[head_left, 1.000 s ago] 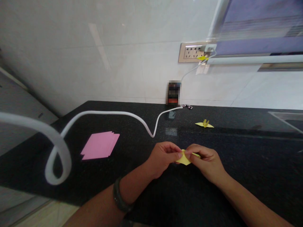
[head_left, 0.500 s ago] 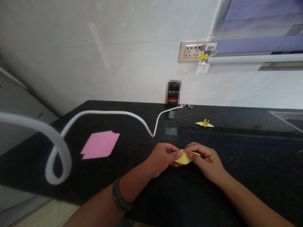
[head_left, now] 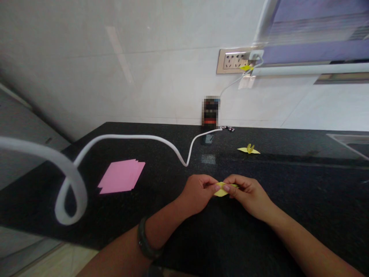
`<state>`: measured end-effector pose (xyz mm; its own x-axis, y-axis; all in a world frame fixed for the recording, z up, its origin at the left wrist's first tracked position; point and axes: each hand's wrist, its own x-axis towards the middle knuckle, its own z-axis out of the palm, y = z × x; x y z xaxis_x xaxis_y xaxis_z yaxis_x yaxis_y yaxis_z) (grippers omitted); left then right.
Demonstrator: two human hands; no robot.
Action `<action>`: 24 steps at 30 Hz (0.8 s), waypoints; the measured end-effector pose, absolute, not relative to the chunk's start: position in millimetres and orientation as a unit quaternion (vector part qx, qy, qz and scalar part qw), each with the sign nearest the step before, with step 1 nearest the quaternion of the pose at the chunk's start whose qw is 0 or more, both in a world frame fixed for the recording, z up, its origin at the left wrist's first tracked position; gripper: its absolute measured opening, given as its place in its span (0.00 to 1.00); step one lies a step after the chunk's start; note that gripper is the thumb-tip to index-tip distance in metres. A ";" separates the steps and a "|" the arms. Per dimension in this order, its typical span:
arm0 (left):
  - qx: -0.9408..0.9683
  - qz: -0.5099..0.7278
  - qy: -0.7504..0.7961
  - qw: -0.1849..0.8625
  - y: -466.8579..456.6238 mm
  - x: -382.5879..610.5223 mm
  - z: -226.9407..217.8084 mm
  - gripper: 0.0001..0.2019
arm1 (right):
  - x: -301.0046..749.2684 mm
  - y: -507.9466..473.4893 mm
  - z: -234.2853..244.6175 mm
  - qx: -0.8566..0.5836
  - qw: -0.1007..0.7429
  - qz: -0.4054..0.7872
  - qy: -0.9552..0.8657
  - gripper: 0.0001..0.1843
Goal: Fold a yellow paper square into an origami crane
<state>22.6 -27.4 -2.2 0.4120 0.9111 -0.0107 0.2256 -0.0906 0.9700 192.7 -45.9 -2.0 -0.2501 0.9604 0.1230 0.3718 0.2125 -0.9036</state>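
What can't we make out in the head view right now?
All in the head view:
Yellow paper: ends and underside, covered by the left hand and right hand.
Pink sheets: exact count, because they overlap.
Upright device: its face, pixelated.
White tube: the near stretch, cut off by the left edge.
Small patterned object: too small to identify.
Metal-rimmed recess: remainder cut off by the right edge.

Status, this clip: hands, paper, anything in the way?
Left hand and right hand pinching folded yellow paper. Pink sheets apart, to the left. White tube beyond, touching neither hand.
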 end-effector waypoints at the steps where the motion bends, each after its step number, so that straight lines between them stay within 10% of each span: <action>1: 0.669 0.326 0.432 0.509 -27.2 22.2 -2.9 0.12 | 192.8 -46.0 -2.5 -0.486 0.370 0.396 -0.685 0.09; 17: 0.769 0.290 0.416 0.389 -28.9 21.2 1.8 0.11 | 189.5 -48.5 -7.1 -0.493 0.343 0.380 -0.703 0.10; 24: 0.652 0.237 0.372 0.616 -21.9 19.0 2.4 0.10 | 191.1 -46.9 -5.6 -0.473 0.340 0.480 -0.656 0.10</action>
